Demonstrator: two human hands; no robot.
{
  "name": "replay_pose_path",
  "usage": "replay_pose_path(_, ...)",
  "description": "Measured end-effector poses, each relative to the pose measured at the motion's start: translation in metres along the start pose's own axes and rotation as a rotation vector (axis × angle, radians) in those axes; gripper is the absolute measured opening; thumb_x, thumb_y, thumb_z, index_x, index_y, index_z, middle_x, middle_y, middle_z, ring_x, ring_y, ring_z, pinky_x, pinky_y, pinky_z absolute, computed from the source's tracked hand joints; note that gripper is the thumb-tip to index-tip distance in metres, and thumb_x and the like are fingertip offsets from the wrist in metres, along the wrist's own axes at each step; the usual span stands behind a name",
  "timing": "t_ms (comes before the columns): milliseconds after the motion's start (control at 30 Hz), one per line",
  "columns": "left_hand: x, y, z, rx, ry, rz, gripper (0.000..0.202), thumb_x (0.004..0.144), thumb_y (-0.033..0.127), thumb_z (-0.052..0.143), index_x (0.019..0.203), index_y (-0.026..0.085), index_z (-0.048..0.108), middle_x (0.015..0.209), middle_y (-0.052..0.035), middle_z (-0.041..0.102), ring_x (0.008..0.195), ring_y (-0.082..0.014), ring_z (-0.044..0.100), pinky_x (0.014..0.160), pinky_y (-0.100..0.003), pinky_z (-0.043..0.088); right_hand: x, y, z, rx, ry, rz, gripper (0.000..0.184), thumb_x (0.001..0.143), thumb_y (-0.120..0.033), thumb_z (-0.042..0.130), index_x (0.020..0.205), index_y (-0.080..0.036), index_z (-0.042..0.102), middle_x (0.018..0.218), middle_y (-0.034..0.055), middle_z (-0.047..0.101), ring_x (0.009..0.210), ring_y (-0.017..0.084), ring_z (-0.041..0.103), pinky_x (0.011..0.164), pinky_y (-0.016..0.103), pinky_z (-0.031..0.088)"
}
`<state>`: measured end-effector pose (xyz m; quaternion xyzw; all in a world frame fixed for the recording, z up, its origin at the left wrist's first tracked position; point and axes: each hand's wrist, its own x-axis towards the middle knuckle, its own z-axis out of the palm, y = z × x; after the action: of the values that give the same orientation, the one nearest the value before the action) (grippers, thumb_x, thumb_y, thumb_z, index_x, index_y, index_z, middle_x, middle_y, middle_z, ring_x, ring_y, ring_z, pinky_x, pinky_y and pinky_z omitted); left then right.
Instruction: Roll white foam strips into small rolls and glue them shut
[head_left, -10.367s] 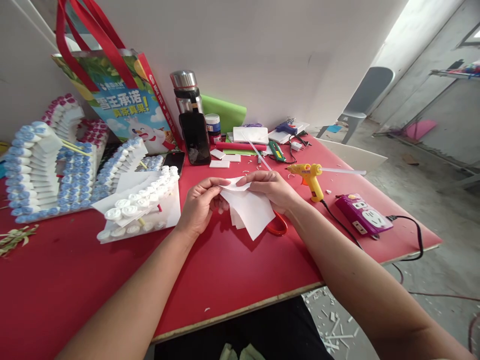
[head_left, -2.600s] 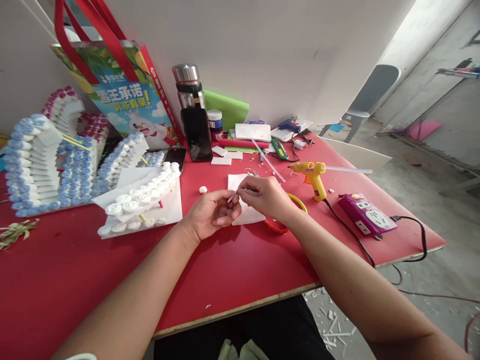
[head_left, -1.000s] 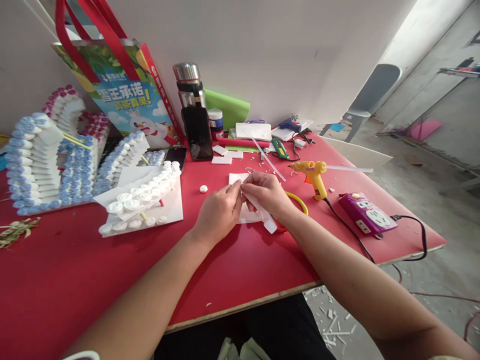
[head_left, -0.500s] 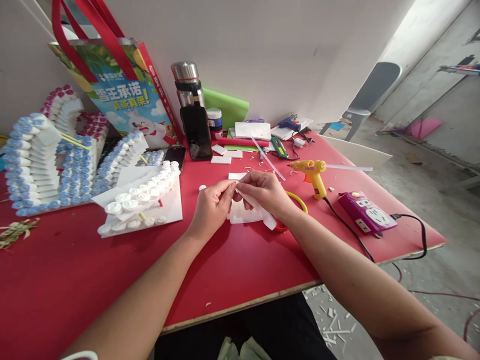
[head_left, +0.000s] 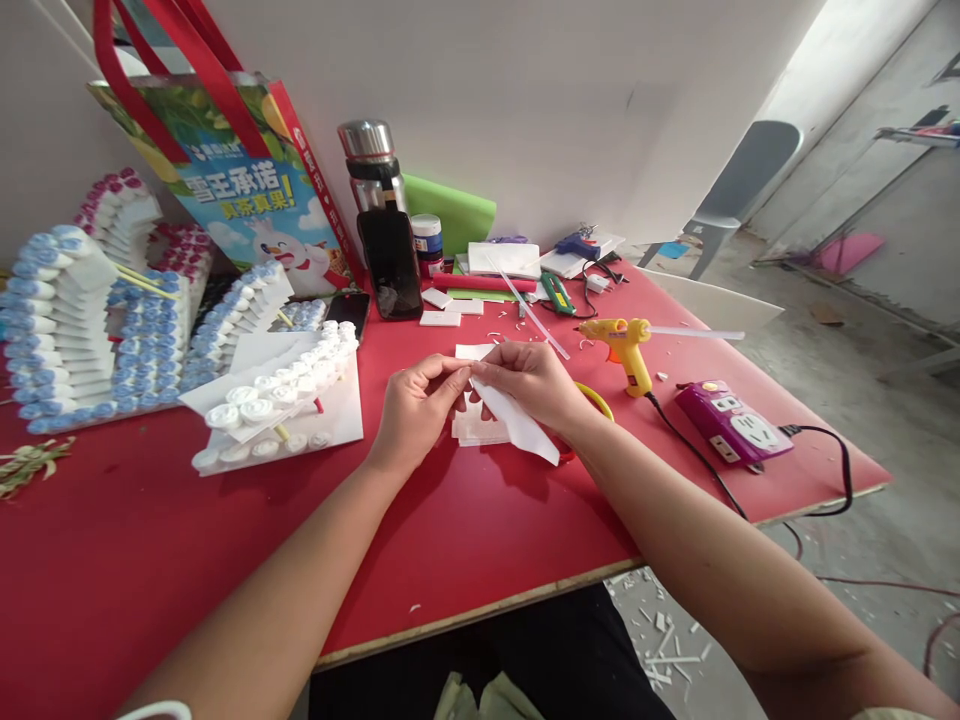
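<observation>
A strip of thin white paper (head_left: 523, 428) is pinched between my two hands, its loose end hanging down toward me on the right. My left hand (head_left: 421, 405) is closed, thumb and forefinger pressed together at the strip's top end. Fingertip to fingertip with it, my right hand (head_left: 529, 378) is closed on the same end. Beneath them lies a stack of white paper sheets (head_left: 474, 430), partly covered by the hands. A yellow and red ring (head_left: 596, 398) sits behind my right wrist, mostly hidden.
To the right are a yellow glue gun (head_left: 628, 350) and a purple power strip (head_left: 735, 425). Left stands a white board piece with paper roses (head_left: 277, 400), beside blue-flowered models (head_left: 82, 330). A phone (head_left: 390, 265) leans against a steel flask (head_left: 367, 150) at the back.
The strip's loose end has swung out and lies flatter, lower to the right. Both hands remain together in nearly the same place; the view has shifted slightly.
</observation>
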<state>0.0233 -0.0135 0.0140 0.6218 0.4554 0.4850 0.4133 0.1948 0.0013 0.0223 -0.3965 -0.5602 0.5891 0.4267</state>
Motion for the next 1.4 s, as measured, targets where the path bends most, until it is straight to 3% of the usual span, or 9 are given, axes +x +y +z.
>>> replay_pose_path(133,0.001,-0.002,0.0,-0.081,0.006,-0.016,0.02,0.086,0.037,0.068,0.089,0.018,0.074,0.068,-0.0002,0.061,0.059,-0.0118,0.053,0.059,-0.024,0.045,0.0,0.001,0.003,-0.014,-0.008,-0.035,0.038,0.079,-0.052,0.073,0.075,-0.017,0.061,0.072,0.004,0.07,0.055,0.016,0.067,0.048,0.025,0.052)
replay_pose_path(433,-0.005,0.0,0.005,0.262,0.088,0.249,0.017,0.093,0.031,0.061,0.09,0.019,0.072,0.08,-0.0025,0.064,0.071,-0.0142,0.062,0.069,-0.026,0.049,-0.002,-0.004,0.006,0.047,0.032,0.04,0.026,0.08,-0.039,0.074,0.074,-0.016,0.062,0.068,0.0033,0.071,0.055,0.018,0.07,0.046,0.024,0.053)
replay_pose_path(533,-0.007,0.004,0.006,0.307,0.094,0.274,0.019,0.093,0.031,0.059,0.089,0.019,0.072,0.082,-0.0039,0.064,0.075,-0.0154,0.062,0.071,-0.026,0.049,-0.004,-0.008,0.006,0.055,0.028,0.068,0.022,0.082,-0.035,0.072,0.075,-0.016,0.063,0.064,0.0032,0.071,0.054,0.018,0.07,0.048,0.025,0.054)
replay_pose_path(767,-0.003,-0.004,0.005,-0.036,0.044,0.057,0.02,0.088,0.037,0.067,0.095,0.02,0.076,0.087,-0.0033,0.065,0.064,-0.0126,0.059,0.062,-0.025,0.049,-0.004,-0.007,0.004,0.082,0.004,0.037,0.03,0.08,-0.042,0.076,0.077,-0.015,0.063,0.066,0.0051,0.072,0.055,0.019,0.07,0.048,0.027,0.056)
replay_pose_path(933,0.0,-0.006,0.006,-0.131,0.065,0.042,0.019,0.085,0.035,0.073,0.094,0.02,0.078,0.085,-0.0025,0.065,0.061,-0.0104,0.057,0.06,-0.025,0.048,-0.002,-0.006,0.005,0.146,0.009,0.014,0.041,0.072,-0.049,0.083,0.074,-0.016,0.06,0.068,0.0056,0.073,0.056,0.019,0.07,0.051,0.028,0.057)
replay_pose_path(1167,-0.002,-0.002,0.008,-0.262,0.043,-0.047,0.017,0.084,0.033,0.075,0.09,0.017,0.072,0.068,-0.0001,0.062,0.059,-0.0106,0.054,0.06,-0.025,0.046,-0.001,-0.005,0.003,0.249,0.005,0.085,0.035,0.074,-0.039,0.085,0.074,-0.015,0.058,0.063,0.0062,0.072,0.054,0.017,0.069,0.052,0.024,0.057)
replay_pose_path(1333,-0.001,-0.003,0.008,-0.342,0.058,-0.105,0.016,0.082,0.03,0.076,0.09,0.018,0.07,0.069,-0.0003,0.063,0.064,-0.0112,0.057,0.065,-0.025,0.048,0.004,0.0,-0.005,0.502,-0.228,0.362,0.036,0.094,-0.047,0.061,0.093,-0.011,0.067,0.083,0.0131,0.075,0.066,0.019,0.072,0.063,0.031,0.063)
replay_pose_path(1400,0.0,-0.004,0.007,-0.353,0.077,-0.135,0.018,0.08,0.03,0.078,0.091,0.017,0.071,0.074,-0.0013,0.066,0.067,-0.0112,0.059,0.067,-0.025,0.05,0.006,0.001,-0.008,0.577,-0.27,0.44,0.033,0.098,-0.041,0.055,0.097,-0.01,0.067,0.085,0.0123,0.074,0.069,0.018,0.072,0.067,0.03,0.063)
